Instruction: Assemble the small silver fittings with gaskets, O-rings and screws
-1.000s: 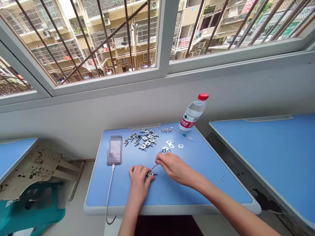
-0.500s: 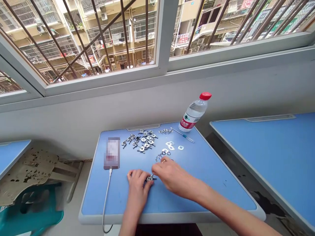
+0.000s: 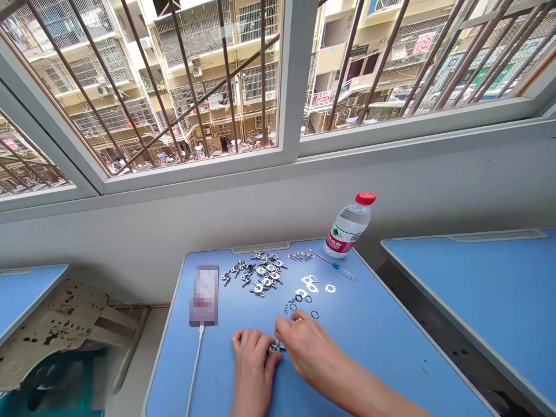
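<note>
head view, as i watch from my remote station: left hand (image 3: 252, 365) and right hand (image 3: 308, 353) meet over a small metal fitting (image 3: 275, 347) on a blue desk (image 3: 391, 359).

left hand: fingers (image 3: 247, 341) curl narrowly over the fitting, which lies under them on the desk and is partly hidden.

right hand: fingertips (image 3: 282, 327) come in narrow from the right, against or just beside the fitting; i cannot tell whether they grip it.

ahead of the right fingers: dark rings (image 3: 315, 314) lie scattered near them, and flat metal washers (image 3: 310, 284) lie just beyond.

ahead of the left fingers: a heap of winged metal fittings (image 3: 264, 272), farther off.

beyond the right fingers, near the far desk edge: a cluster of small screws (image 3: 302, 255), a slim blue-banded screwdriver (image 3: 332, 264) and an upright water bottle (image 3: 348, 227) with a red cap.

left of the left fingers: a phone (image 3: 204, 295) with a pixelated screen lies flat, its white cable (image 3: 195, 365) running toward the near side.

right of the fingers, well apart: a second blue desk (image 3: 478, 301).

past the fingers, behind everything: a white wall (image 3: 174, 231) under a barred window (image 3: 295, 75).
</note>
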`<state>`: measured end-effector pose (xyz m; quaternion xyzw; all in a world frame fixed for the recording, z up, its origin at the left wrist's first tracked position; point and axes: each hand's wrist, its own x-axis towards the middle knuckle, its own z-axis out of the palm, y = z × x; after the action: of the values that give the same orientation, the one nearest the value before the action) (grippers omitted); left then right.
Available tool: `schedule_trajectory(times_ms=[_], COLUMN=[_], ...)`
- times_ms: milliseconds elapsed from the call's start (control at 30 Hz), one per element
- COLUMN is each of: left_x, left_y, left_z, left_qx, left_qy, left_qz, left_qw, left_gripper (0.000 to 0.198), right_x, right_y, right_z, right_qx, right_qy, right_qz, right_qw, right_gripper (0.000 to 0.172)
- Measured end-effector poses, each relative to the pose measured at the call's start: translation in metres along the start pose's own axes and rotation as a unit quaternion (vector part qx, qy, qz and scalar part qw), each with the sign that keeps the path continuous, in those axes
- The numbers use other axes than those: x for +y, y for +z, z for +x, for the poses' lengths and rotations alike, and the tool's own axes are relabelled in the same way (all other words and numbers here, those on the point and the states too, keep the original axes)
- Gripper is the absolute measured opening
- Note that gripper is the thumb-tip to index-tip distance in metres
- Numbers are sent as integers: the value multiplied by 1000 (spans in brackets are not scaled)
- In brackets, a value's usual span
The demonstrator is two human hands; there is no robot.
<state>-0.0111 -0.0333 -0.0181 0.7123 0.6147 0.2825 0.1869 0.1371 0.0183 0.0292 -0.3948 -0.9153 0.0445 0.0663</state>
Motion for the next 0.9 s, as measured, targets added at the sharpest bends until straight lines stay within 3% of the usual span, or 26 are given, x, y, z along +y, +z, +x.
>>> schedule_trajectory(times_ms=[200, 333, 400, 500, 700, 800, 900], left_x=[1, -4, -10, -20, -20, -15, -7], left_y=[3, 2, -5, -23, -53, -57, -55], left_z=[-1, -2, 1, 13, 63, 98, 134], left_qx=[26, 29, 32, 55, 77, 76, 82], left_qy=[10, 8, 2, -17, -25, -22, -29], left_qz=[32, 23, 15, 13, 2, 5, 17], left_qw=[999, 999, 999, 998, 997, 997, 996], left_gripper=[20, 15, 11, 6, 11, 12, 15], right_x=[-6, 5, 16, 36, 63, 67, 67], right_y=[-1, -11, -17, -22, 0, 12, 17], right_z=[-1, -4, -4, -1, 14, 14, 11], right_qx=[31, 42, 56, 102, 201, 224, 232], right_qy=[42, 68, 85, 115, 167, 183, 177], right_qz=[8, 122, 234, 383, 559, 579, 575], right_qw=[999, 989, 967, 911, 787, 762, 764], right_gripper=[22, 24, 27, 28, 38, 39, 38])
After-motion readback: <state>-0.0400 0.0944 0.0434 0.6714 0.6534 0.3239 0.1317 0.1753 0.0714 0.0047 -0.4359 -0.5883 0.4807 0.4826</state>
